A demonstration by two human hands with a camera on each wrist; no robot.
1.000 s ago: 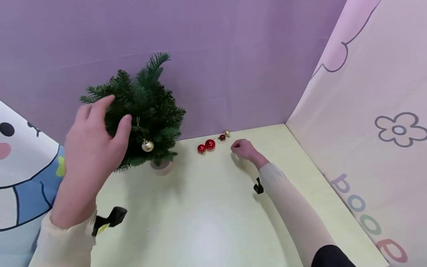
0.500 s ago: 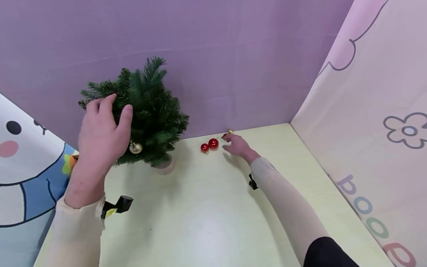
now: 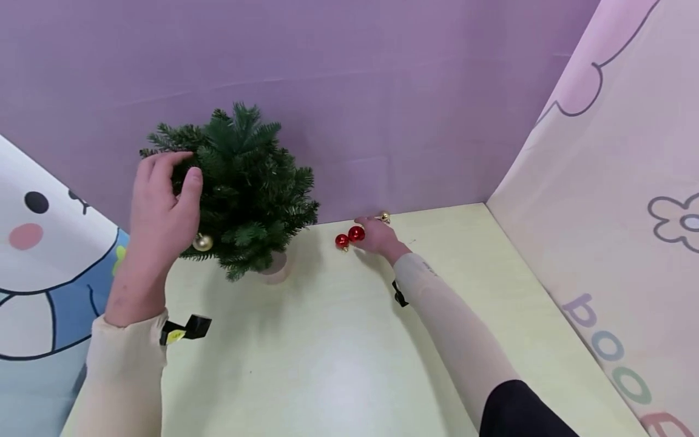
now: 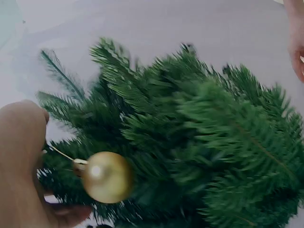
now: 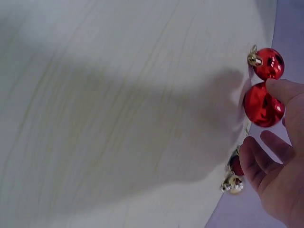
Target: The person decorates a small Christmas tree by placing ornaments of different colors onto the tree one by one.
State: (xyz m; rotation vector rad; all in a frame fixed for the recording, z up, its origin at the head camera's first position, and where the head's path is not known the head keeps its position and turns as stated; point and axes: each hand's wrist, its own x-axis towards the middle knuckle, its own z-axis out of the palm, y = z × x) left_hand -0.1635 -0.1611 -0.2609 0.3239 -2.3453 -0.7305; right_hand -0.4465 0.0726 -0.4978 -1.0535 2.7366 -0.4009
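A small green artificial tree stands in a pale pot at the back left of the table. A gold ball hangs from a low branch and shows close up in the left wrist view. My left hand grips the branches on the tree's left side, thumb and fingers curled into the foliage. My right hand reaches to two red balls by the back wall. Its thumb touches the larger red ball, while the fingers stay spread off it.
A small dark red ball and a small gold ball lie just behind my right hand against the purple back wall. Printed fabric walls close in the left and right sides. The pale yellow table stretches toward me.
The tree has swung from leaning right to standing upright under my left hand. My right hand has slid left, from right of the ornaments onto the red balls.
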